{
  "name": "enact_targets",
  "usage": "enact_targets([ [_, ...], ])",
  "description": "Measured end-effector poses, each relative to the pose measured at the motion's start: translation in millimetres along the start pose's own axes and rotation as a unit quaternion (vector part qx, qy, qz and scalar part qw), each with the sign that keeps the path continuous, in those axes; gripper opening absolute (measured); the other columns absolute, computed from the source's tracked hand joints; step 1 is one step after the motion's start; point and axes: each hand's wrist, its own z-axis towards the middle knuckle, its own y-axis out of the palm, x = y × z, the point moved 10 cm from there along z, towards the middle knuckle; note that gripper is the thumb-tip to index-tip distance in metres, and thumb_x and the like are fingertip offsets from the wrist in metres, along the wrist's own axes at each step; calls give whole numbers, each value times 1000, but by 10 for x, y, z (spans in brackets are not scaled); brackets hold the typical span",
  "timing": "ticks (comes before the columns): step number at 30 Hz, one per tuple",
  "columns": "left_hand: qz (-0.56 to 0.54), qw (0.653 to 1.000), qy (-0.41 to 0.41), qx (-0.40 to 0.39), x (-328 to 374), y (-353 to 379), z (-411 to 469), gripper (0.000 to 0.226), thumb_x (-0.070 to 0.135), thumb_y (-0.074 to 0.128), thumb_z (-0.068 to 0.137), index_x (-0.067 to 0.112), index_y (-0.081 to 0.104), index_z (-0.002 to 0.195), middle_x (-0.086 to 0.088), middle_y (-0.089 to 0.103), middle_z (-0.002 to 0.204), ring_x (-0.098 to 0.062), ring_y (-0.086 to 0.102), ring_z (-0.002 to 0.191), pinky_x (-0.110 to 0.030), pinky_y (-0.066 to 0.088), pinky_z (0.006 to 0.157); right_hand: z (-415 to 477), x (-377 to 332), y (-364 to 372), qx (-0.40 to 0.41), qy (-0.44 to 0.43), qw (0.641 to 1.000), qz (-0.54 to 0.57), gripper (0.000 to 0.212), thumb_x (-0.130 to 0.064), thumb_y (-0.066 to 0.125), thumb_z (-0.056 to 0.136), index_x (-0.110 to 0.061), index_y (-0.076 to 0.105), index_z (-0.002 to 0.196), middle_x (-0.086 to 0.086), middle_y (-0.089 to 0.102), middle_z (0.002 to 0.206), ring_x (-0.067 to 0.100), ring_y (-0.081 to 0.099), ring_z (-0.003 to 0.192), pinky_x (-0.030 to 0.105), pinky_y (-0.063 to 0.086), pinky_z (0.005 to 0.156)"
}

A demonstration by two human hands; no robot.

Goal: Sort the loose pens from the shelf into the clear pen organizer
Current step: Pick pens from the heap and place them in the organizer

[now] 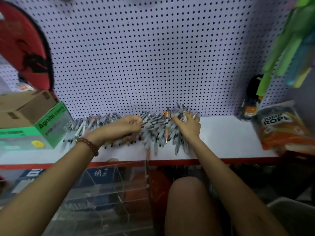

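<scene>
Loose pens (153,132) are being kept in a long, untidy heap on the white shelf (230,138), pushed up against the perforated back panel (144,57). A bunch of them is being held by the left hand (125,128). Its fingers (136,124) are being curled round the barrels with the thumb laid on top, and the pen ends are being left sticking out to the right of the fingertips.

The right hand (189,126) is being laid palm down on the right part of the heap. Its fingers (196,119) are being spread and pushed in among the pens, so that barrels are showing between them. Whether any pen is being gripped there cannot be told.

The clear pen organizer (110,183) is being kept below the shelf's red front edge, under the left forearm and well apart from both hands. A beaded bracelet (88,144) is being worn on the left wrist.

A green box (49,126) is being kept at the heap's left end, with a cardboard box (22,106) stacked on it. A jump rope pack (279,128) is being kept at the shelf's right end.
</scene>
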Motion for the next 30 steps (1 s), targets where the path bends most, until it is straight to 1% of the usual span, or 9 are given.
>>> enact_targets([
  [3,17,995,0,96,-70,-222,8,28,-2,43,92,16,31,74,5,32,50,-10,25,43,-19,24,40,-2,-21,42,9,-11,1000,-1,82,-69,57,79,-28,34,147,11,1,160,39,13,143,52,22,114],
  [7,93,965,-28,245,-248,-402,233,28,9,53,93,18,33,76,5,34,59,-8,28,45,-17,29,43,-35,-140,228,-8,-33,999,18,80,-66,59,80,-28,35,146,12,4,160,36,17,144,50,26,114],
  [10,171,942,-52,285,-357,-338,437,27,12,56,88,18,32,78,2,34,62,-12,29,50,-23,27,48,-55,-248,422,-28,-48,997,46,81,-75,58,72,-33,44,139,15,29,153,36,31,139,51,35,108],
  [15,281,889,-81,354,-354,-487,510,23,12,58,82,16,36,78,2,37,64,-15,36,56,-28,24,47,-20,-340,536,-22,-51,998,1,81,-68,57,79,-36,28,148,14,18,158,33,15,145,49,26,113],
  [21,369,849,-87,369,-448,-798,406,12,12,54,82,11,42,86,-4,45,81,-20,42,67,-27,27,50,-22,-506,811,-46,-72,995,-45,82,-73,56,77,-41,27,147,9,19,158,35,16,144,50,28,111],
  [23,379,848,-87,360,-527,-841,393,12,17,51,86,10,44,92,-10,48,98,-22,43,79,-30,36,61,-53,-554,837,-34,-65,996,-55,80,-73,55,77,-42,27,146,9,17,159,36,14,144,51,27,110],
  [25,405,841,-78,350,-590,-835,400,15,22,49,86,13,42,95,-14,43,119,-27,40,104,-38,39,84,-61,-541,835,-28,-62,996,-55,77,-71,54,79,-42,28,146,8,16,159,35,14,144,52,26,110],
  [27,395,857,-66,325,-644,-779,401,23,31,46,85,17,43,103,-12,32,140,-27,26,130,-46,22,106,-70,-512,806,-25,-68,996,-46,71,-67,51,85,-40,29,146,7,18,159,34,16,144,52,26,111],
  [30,348,901,-41,255,-681,-608,418,47,35,41,92,23,37,137,-8,38,147,-24,30,138,-52,2,115,-69,-435,740,-16,-46,999,-25,61,-58,45,92,-36,30,147,10,17,159,34,19,143,52,23,112],
])
